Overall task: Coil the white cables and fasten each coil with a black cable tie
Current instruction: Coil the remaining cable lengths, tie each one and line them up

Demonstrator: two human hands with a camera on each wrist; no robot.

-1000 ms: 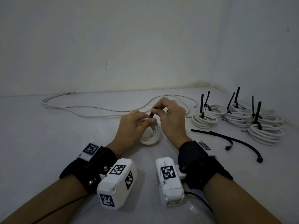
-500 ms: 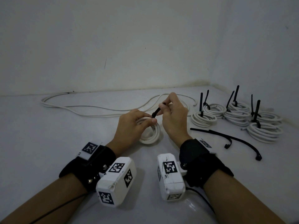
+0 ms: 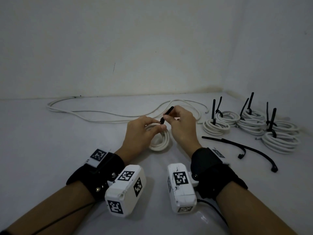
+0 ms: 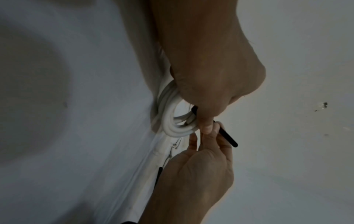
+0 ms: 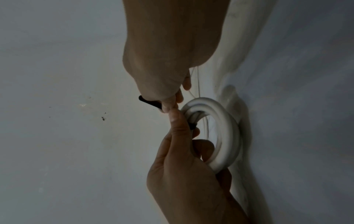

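White round-section cable wound into a small coil (image 3: 160, 139) stands on the pale desk (image 3: 50, 150) at centre, held by the left hand (image 3: 140, 133), whose grip curls through its rings. Just at 1 o'clock of it, the right hand (image 3: 181, 126) pinches a black plastic cable tie (image 3: 166, 114) at the coil's top. Loose white cable (image 3: 94, 114) trails at 11 o'clock; five tied white coils (image 3: 216, 127) sit at 3 o'clock, two spare black ties (image 3: 250, 148) in front of them.

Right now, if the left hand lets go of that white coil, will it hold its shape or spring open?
Probably loosens: the white coil looks springy, and the black cable tie isn't visibly cinched. It likely won't roll, lying flat on the table.
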